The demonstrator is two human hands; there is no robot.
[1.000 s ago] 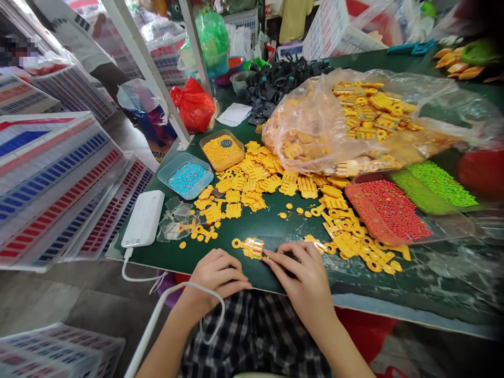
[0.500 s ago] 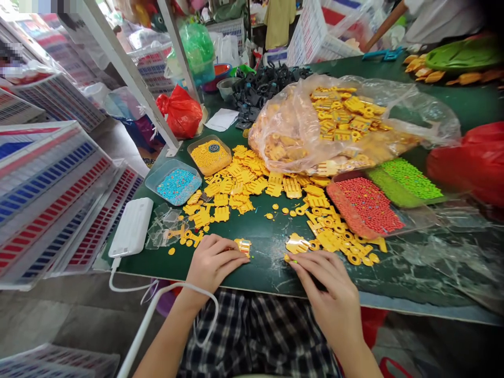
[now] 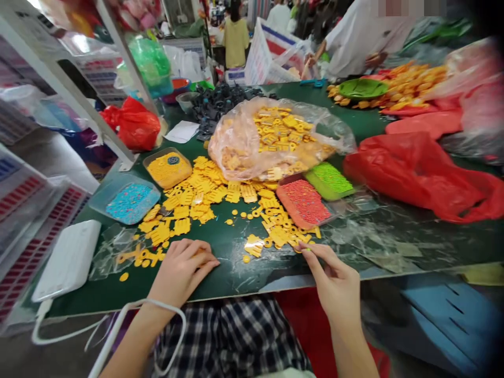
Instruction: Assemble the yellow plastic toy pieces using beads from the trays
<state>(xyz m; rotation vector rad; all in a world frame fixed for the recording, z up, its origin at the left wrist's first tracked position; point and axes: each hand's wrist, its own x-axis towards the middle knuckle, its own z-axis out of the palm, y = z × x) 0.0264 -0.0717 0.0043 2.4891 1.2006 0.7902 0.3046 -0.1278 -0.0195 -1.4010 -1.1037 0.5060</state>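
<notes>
My left hand [image 3: 181, 268] rests near the table's front edge, fingers curled over a yellow piece that is mostly hidden. To the right, my right hand [image 3: 334, 270] is closed in a pinch, with a tiny green bead between thumb and forefinger. Just left of its fingertips lie a shiny yellow piece [image 3: 254, 245] and a small yellow disc [image 3: 246, 259]. A pile of flat yellow pieces [image 3: 205, 184] spreads behind both hands. Open boxes hold red beads [image 3: 305, 200], green beads [image 3: 329, 178], blue beads [image 3: 132, 202] and yellow beads [image 3: 167, 168].
A clear bag of yellow parts [image 3: 281, 128] stands behind the pile, near black parts [image 3: 220, 102]. A white power bank [image 3: 67, 257] with a cable lies left. A red bag [image 3: 425, 170] is at right. Another person's sleeve [image 3: 354, 37] shows beyond the table.
The view has swung right, showing more of the table's right side. My right hand has moved right, away from the shiny yellow piece, and my left hand now covers the piece beside its fingers.
</notes>
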